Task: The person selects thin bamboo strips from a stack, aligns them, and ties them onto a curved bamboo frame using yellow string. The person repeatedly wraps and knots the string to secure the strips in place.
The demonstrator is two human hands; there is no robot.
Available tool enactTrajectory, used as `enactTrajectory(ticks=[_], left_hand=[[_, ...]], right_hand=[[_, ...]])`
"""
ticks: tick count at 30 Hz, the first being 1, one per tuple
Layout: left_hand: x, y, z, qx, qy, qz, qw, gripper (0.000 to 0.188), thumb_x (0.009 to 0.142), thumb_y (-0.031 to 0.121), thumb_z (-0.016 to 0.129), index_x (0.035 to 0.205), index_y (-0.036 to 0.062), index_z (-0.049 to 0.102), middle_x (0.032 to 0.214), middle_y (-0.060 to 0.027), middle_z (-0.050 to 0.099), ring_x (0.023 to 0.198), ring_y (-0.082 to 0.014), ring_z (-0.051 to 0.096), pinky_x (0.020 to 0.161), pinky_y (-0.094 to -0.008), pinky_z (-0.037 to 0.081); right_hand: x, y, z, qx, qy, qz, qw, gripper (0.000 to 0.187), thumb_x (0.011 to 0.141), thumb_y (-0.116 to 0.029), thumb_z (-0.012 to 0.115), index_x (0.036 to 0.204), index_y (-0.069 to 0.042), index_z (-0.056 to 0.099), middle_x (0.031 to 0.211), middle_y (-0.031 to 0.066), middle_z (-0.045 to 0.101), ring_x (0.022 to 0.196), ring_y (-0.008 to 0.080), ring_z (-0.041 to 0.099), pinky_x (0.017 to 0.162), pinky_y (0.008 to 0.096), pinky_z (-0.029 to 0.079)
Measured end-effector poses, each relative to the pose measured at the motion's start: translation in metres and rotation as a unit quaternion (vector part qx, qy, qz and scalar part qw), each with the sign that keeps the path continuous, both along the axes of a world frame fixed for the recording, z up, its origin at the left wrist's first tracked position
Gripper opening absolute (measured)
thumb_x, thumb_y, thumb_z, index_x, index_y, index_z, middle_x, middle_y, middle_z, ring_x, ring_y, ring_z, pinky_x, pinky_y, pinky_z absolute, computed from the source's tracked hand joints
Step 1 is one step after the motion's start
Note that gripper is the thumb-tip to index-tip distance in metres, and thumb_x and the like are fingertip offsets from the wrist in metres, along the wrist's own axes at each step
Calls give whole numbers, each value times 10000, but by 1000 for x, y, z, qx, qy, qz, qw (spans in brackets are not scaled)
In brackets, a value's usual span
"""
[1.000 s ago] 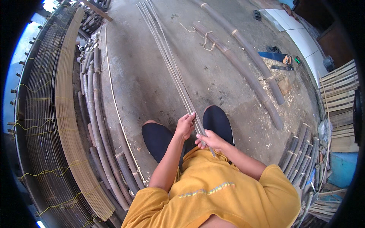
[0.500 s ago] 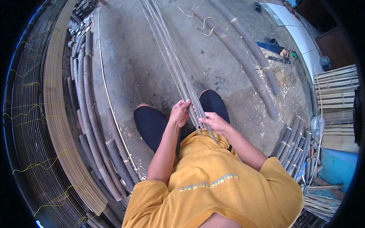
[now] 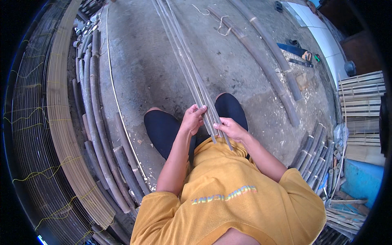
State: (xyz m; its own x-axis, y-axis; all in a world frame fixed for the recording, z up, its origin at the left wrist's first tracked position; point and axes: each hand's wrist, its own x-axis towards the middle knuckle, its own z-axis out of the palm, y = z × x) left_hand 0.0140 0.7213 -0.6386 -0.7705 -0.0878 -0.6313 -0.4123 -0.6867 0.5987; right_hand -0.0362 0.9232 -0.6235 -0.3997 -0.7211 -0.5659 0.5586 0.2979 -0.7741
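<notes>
Several long, thin bamboo strips (image 3: 179, 49) run from my lap away over the floor, past the top edge of the view. My left hand (image 3: 192, 119) is closed around them above my lap, its thumb lying across the strips. A little nearer to me and to the right, my right hand (image 3: 229, 129) pinches the strips close to their near ends. Those ends are uneven and slightly fanned, one reaching farther toward my yellow shirt. The fingertips under the strips are partly hidden.
Bamboo poles (image 3: 94, 118) and a bundled slat screen (image 3: 61, 122) lie along the left. Two long poles (image 3: 261, 61) rest on the floor at right, beside a saw (image 3: 292, 50). Short bamboo pieces (image 3: 312, 151) and a slatted panel (image 3: 361, 106) stand farther right.
The far part of the strips has shifted slightly to the right. Both hands keep their hold in nearly the same place.
</notes>
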Motion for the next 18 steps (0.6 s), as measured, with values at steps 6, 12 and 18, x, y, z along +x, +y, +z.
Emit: enactTrajectory(ticks=[6,12,18], left_hand=[[0,5,-10,-13,-4,5,1000,95,981,182,649,1017,113,593,875,11,656,729,-98,642,691,-304,566],[1,12,-23,10,12,7,1000,89,1002,177,614,1058,117,580,883,7,663,768,-108,657,702,-304,567],[-9,25,-16,39,47,11,998,99,1017,169,587,1092,111,561,924,-6,667,809,-116,666,720,-309,571]], right_hand=[[-5,8,17,77,37,-25,996,170,1037,-213,563,1013,-47,592,795,-33,554,659,51,505,581,249,443],[-13,19,13,9,198,-171,965,117,1006,-142,560,955,-39,583,782,24,574,635,85,523,594,266,456],[-24,-17,-24,30,357,-148,922,181,987,-164,601,1024,9,634,861,58,629,775,131,578,715,306,493]])
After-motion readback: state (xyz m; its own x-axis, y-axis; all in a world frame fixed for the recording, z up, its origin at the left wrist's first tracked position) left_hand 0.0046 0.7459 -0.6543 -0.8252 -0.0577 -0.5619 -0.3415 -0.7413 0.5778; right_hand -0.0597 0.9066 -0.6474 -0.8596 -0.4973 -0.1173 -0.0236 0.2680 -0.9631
